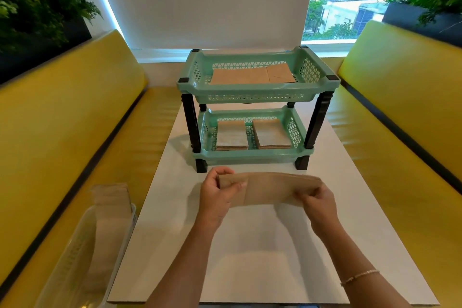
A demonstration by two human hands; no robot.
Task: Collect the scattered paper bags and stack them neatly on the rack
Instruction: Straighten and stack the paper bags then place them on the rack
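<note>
At the far left a dark planter of green foliage (37, 7) sits behind the back of a yellow bench seat (62, 117), and low on that seat stands a clear plastic bin (75, 252) with a blurred bundle of brown paper bags (112, 197) standing up in it, just beside the worktop's left edge. The white worktop (250, 257) runs down the middle of the view. Above its near half, the left hand (220, 195) grips one end of a small stack of paper bags (270, 189), thumb curled over the near face and fingers wrapped behind; the stack is held flat-side toward the camera, lifted off the worktop and just in front of the rack. The mint-green two-tier rack (257, 90) stands farther back on the worktop on dark posts. Its top tray holds flat brown bags (250, 75) lying side by side, and its bottom tray holds two neat piles, a left pile (231, 135) and a right pile (271, 133), a little apart from each other. The right hand (317, 199) pinches the other end of the held stack, fingers curled round its lower corner, and a thin bracelet (360, 276) circles that wrist. Behind the rack a white roller blind (200, 0) covers most of the window. At the right a second yellow bench seat (400, 97) faces the first, with another planter of greenery (430, 5) above its back.
</note>
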